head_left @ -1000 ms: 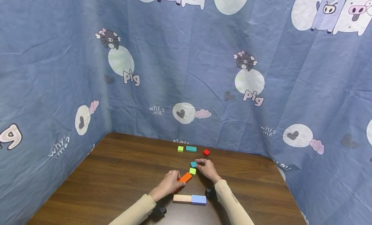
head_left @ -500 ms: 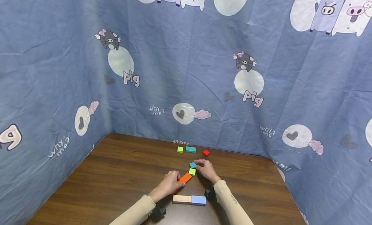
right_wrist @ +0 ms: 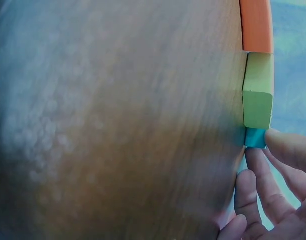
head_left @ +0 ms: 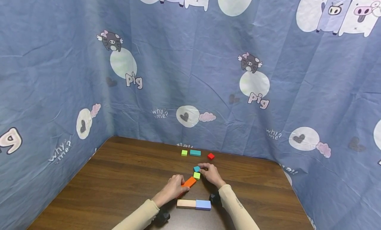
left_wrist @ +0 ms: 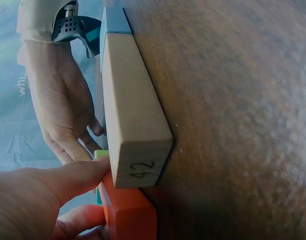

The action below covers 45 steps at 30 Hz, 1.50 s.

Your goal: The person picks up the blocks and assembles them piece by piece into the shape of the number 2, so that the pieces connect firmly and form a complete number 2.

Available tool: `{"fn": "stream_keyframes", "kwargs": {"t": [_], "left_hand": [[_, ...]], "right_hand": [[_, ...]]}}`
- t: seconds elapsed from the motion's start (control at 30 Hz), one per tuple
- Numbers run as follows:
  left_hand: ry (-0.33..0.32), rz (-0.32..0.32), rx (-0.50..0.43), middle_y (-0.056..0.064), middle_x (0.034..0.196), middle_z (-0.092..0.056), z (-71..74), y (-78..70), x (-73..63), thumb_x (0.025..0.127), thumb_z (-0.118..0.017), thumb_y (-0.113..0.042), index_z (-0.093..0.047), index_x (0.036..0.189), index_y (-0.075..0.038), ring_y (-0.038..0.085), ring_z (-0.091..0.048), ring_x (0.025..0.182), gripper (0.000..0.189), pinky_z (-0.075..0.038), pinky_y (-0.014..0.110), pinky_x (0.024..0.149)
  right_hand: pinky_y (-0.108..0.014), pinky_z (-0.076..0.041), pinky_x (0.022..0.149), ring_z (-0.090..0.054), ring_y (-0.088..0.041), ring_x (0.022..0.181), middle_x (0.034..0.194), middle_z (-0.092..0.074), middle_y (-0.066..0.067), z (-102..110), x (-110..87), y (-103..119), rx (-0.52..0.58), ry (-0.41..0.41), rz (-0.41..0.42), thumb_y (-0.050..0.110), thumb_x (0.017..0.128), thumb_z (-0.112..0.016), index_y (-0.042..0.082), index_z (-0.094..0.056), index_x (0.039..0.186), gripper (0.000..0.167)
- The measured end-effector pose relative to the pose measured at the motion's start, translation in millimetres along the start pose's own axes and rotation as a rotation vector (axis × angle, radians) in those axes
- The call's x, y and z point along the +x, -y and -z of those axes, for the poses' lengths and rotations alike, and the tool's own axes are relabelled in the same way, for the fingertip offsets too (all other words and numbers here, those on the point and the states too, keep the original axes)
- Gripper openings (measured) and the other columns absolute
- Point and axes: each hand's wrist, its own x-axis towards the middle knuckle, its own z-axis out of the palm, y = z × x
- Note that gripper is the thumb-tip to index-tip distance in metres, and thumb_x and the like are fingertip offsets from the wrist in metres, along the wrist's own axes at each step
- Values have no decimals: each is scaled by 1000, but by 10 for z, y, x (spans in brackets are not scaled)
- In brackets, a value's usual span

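My left hand (head_left: 172,187) grips a long orange block (head_left: 190,181) lying slantwise on the table, its thumb along the near side. Against or very near the far end of that block sits a lime green block (head_left: 196,176). Just beyond is a small teal block (head_left: 196,169), which my right hand (head_left: 212,174) pinches between thumb and fingers. In the right wrist view the teal block (right_wrist: 256,138) is partly hidden behind the green one (right_wrist: 258,95). The left wrist view shows the orange block (left_wrist: 130,212) beside a plain wooden block (left_wrist: 135,95) marked 42.
Nearer the body, the plain wooden block (head_left: 186,204) and a blue block (head_left: 203,204) lie end to end. At the table's back edge are another lime green block (head_left: 184,153), a longer teal block (head_left: 195,153) and a red block (head_left: 210,156). A patterned blue cloth (head_left: 190,74) hangs behind.
The right hand and the small teal block have shifted slightly left. The left hand and the orange block stay in place.
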Motion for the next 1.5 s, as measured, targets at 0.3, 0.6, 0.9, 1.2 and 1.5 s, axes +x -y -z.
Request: {"fn": "stream_keyframes", "kwargs": {"t": [0.3, 0.6, 0.9, 1.2, 1.5], "left_hand": [[-13, -18, 16, 6, 73, -59, -16, 16, -3, 74, -82, -21, -61, 79, -1, 11, -46, 60, 29, -40, 25, 54], [-9, -19, 6, 7, 73, -59, -8, 9, -9, 74, -82, -20, -61, 78, 0, 12, -46, 61, 29, -39, 25, 54], [-4, -5, 6, 6, 73, -58, -6, 21, 5, 75, -82, -21, -61, 79, -1, 12, -46, 61, 30, -39, 24, 55], [-18, -19, 3, 5, 72, -57, -16, 16, 8, 74, -83, -20, -61, 77, 0, 12, -45, 61, 30, -39, 24, 54], [-41, -20, 12, 4, 71, -57, -17, 22, -3, 72, -84, -21, -60, 76, -3, 12, -44, 60, 30, -38, 25, 55]], "right_hand": [[-34, -49, 79, -60, -21, 98, 115, -68, -11, -16, -5, -9, 10, 9, -6, 10, 92, -62, 7, -67, 118, 27], [-28, -49, 69, -61, -15, 85, 113, -68, -13, 30, -42, -30, 112, -12, -24, 13, 93, -61, 5, -64, 120, 29], [-25, -46, 60, -58, -13, 80, 112, -68, -17, 85, -47, -96, 240, -90, -81, 12, 92, -62, 2, -65, 119, 28], [-38, -52, 64, -64, -29, 90, 110, -62, -31, 245, -203, 116, 323, -127, -77, -1, 92, -57, -10, -58, 120, 30], [-34, -54, 65, -63, -25, 89, 112, -61, -33, 317, -205, -52, 406, -151, -123, -5, 90, -55, -11, -57, 121, 31]]}}
